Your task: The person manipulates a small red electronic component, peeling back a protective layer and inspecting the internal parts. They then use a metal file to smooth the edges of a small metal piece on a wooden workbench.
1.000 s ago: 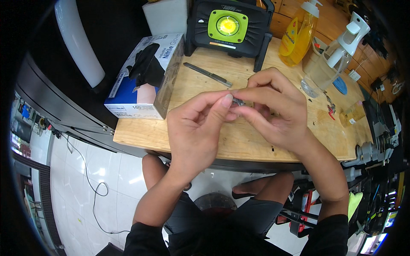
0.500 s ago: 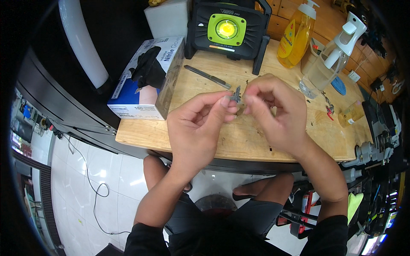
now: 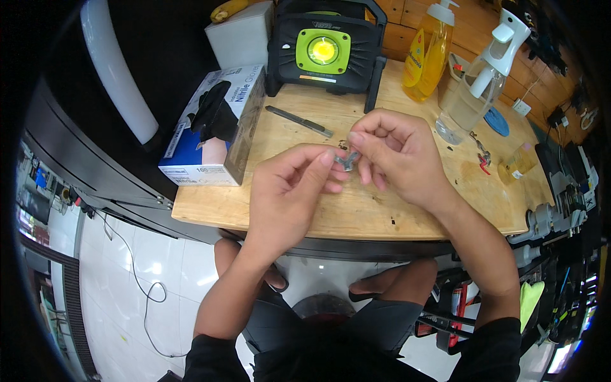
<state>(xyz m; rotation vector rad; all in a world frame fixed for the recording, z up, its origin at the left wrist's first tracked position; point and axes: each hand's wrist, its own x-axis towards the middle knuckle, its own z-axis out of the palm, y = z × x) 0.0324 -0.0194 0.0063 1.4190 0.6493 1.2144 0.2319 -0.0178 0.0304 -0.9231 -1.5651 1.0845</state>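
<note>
A small grey metallic piece with an irregular, branched outline is pinched between the thumb and fingers of my left hand, above the tabletop. My right hand is just right of it, thumb and forefinger pressed together close to its upper edge. Whatever those fingertips hold, if anything, is too small to make out. Beyond my hands a slim dark utility knife lies slantwise on the wooden table.
A glove box with black gloves poking out stands left. Behind are a lit work lamp, a yellow pump bottle and a spray bottle. A blue disc, red-tipped keys and a small jar lie right.
The grey piece has turned and tilted in my left fingers. My right hand has lifted slightly and shifted its pinch, its lower fingers now hanging more extended. The view has shifted slightly.
</note>
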